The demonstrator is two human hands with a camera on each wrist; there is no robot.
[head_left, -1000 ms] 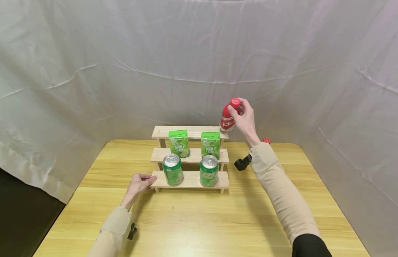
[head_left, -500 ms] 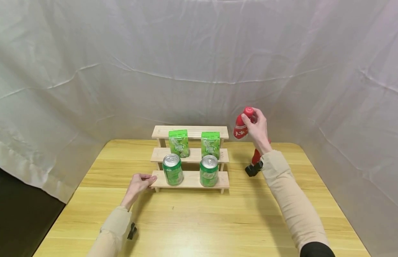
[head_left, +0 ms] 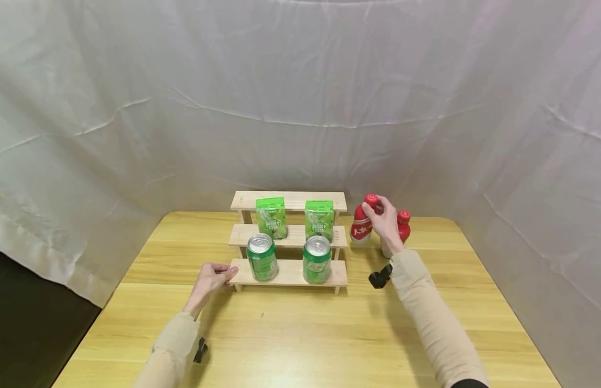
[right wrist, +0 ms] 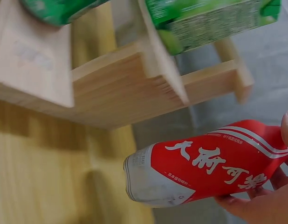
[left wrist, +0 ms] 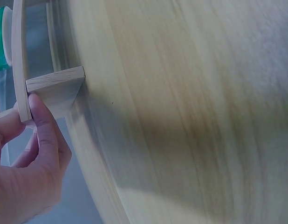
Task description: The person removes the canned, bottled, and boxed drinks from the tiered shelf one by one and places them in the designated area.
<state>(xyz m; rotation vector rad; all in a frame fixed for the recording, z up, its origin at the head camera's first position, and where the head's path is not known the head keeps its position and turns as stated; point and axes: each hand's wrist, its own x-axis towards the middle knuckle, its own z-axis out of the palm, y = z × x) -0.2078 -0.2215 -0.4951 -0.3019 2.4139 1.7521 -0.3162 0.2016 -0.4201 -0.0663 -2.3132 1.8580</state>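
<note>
My left hand (head_left: pixel 210 280) pinches the left end of the bottom step of a three-step wooden rack (head_left: pixel 289 272); in the left wrist view thumb and fingers hold the board's edge (left wrist: pixel 20 60). To the right of the rack, my right hand (head_left: pixel 385 220) grips a red bottle (head_left: pixel 361 225) by its neck, just under the cap. The right wrist view shows this bottle (right wrist: pixel 204 163) with white lettering and a clear base, beside the rack's end. Whether its base touches the table cannot be told.
Two green cans (head_left: pixel 262 257) stand on the bottom step and two green cartons (head_left: pixel 271 218) on the middle one. Behind my right hand is a second red bottle (head_left: pixel 403 226), partly hidden. A pale curtain (head_left: pixel 300 108) hangs behind the wooden table (head_left: pixel 281 339).
From above the top step's right end, the gripped bottle has moved right, then down beside the rack, with my right hand. My left hand keeps its place on the rack.
</note>
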